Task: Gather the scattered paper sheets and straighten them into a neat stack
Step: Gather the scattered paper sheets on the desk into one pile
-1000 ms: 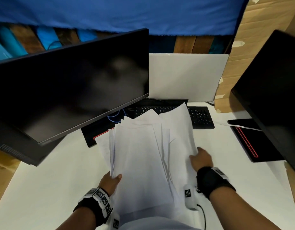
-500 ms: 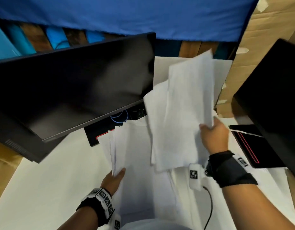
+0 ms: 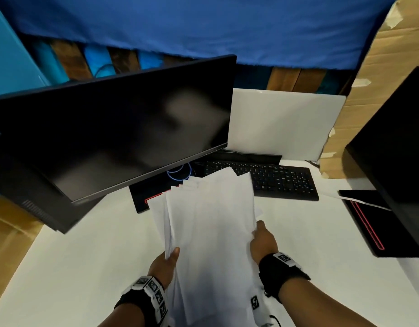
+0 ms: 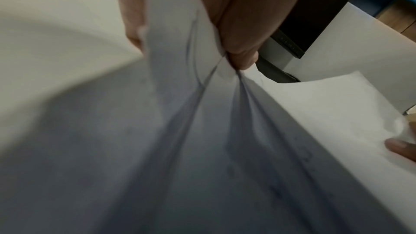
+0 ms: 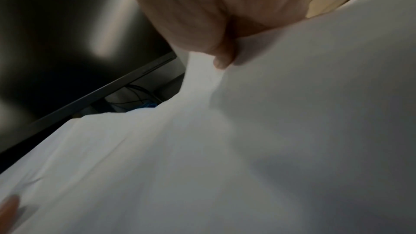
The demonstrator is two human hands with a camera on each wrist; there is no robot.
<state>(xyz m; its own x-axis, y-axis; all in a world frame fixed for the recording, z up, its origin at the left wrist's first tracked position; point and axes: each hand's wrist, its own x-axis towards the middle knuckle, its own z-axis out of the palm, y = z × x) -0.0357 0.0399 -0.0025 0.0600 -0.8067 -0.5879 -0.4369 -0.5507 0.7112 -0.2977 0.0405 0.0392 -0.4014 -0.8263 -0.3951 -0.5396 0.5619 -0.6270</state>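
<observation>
While both hands hold it from opposite sides, the loose bundle of white paper sheets fills the lower middle of the head view, raised above the white tabletop. Its far edges are uneven and fanned, reaching up over the near edge of the black keyboard in the centre of the frame. The left hand pinches the bundle's left edge, thumb lying on top of the sheets; in the left wrist view the thumb and fingers clamp several separated sheets between them. The right hand grips the right edge, and the right wrist view shows a fingertip pressed onto the top sheet where the paper buckles. A large dark monitor tilts across the upper left of the head view, a second dark screen stands at the right edge, and a white board leans upright behind the keyboard. Both wrists wear black bands with printed markers.
</observation>
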